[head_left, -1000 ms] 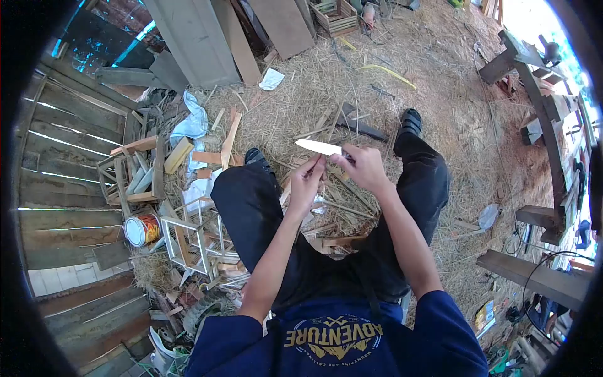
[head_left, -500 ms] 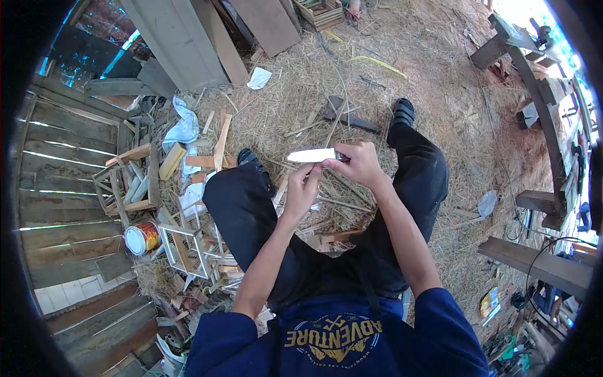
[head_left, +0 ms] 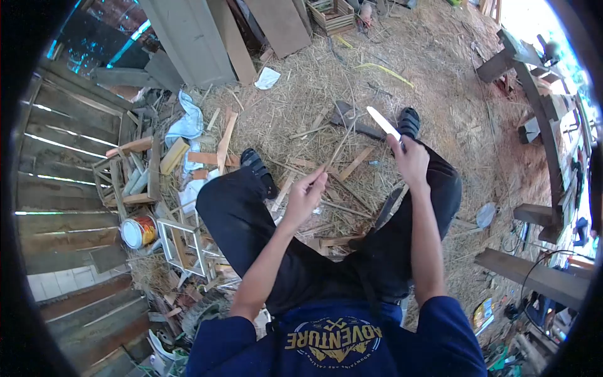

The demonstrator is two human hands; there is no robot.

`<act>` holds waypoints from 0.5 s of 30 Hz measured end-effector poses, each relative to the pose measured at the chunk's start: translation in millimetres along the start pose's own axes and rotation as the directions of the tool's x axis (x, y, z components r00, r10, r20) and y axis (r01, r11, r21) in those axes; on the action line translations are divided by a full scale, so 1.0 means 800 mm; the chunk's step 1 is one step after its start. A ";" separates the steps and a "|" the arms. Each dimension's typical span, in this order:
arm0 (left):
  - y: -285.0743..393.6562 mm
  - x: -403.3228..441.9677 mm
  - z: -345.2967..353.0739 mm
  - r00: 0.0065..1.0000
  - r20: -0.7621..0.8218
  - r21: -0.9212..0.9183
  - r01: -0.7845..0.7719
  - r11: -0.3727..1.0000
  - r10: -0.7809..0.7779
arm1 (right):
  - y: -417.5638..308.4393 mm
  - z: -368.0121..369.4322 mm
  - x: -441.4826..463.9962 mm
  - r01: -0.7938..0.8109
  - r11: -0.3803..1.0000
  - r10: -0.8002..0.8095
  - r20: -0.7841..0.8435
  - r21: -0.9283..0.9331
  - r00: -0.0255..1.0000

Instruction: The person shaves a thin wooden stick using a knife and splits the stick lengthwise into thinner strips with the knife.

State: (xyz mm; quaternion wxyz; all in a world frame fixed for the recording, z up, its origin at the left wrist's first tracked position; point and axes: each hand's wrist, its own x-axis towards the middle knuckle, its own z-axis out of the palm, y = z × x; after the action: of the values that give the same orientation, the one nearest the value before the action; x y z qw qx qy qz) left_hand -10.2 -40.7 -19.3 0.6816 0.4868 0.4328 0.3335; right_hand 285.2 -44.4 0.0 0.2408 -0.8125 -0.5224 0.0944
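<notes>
My right hand (head_left: 411, 162) is closed round the handle of a knife (head_left: 384, 122), its pale blade pointing up and to the left. Left of it, above my lap, my left hand (head_left: 306, 193) pinches a thin stick (head_left: 339, 149) that rises away from the fingertips. The two hands are apart, and the blade touches nothing that I can make out. Beyond them a dark metal tool head with a dark handle (head_left: 364, 129) lies on the straw-covered ground.
At the left stand a wooden frame (head_left: 152, 173), a paint can (head_left: 138, 232) and a white wire rack (head_left: 182, 248). Blue cloth (head_left: 186, 119) and wood scraps lie beside my foot. Boards (head_left: 195, 41) lean at the top; a timber beam (head_left: 534, 274) is at the right.
The hands have moved apart. My right hand has gone right with the knife, whose blade has turned to point further up. The thin stick in my left hand now shows clearly.
</notes>
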 end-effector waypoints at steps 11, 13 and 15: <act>0.015 0.011 0.009 0.988 -0.133 -0.021 -0.077 0.997 0.073 | -0.082 0.030 -0.018 0.218 0.916 -0.260 0.083 0.336 0.962; 0.008 0.015 0.015 0.986 -0.155 -0.053 -0.067 0.996 0.058 | -0.092 0.035 -0.024 0.307 0.883 -0.367 0.115 0.355 0.923; -0.009 0.019 0.017 0.985 -0.167 -0.080 -0.059 0.995 0.045 | -0.097 0.044 -0.029 0.373 0.833 -0.458 0.130 0.408 0.880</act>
State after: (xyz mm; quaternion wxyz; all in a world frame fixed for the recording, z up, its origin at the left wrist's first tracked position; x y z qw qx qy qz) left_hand 8.8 -34.5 -28.2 0.6545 0.4392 0.4605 0.4082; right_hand 198.4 -28.8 4.8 0.3447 -0.6024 -0.6833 0.2266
